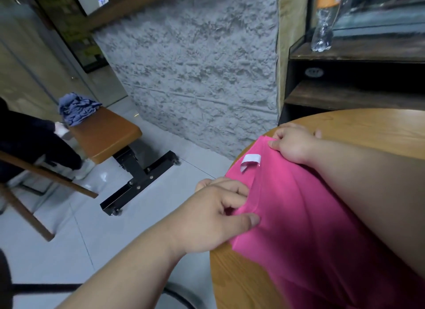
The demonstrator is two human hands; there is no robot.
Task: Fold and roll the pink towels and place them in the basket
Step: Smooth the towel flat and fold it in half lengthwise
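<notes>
The pink towel point(299, 216) lies on the counter point(379, 129), its left edge running away from me. My left hand point(220, 207) pinches that edge nearer me, and my right hand point(292, 143) pinches its far corner.

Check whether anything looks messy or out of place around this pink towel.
Nothing is spilled or damaged. The pink towel lies rumpled at the table edge, its white label curled upward, pinched by the left hand and right hand. A blue-grey cloth sits crumpled on the bench end.
</notes>
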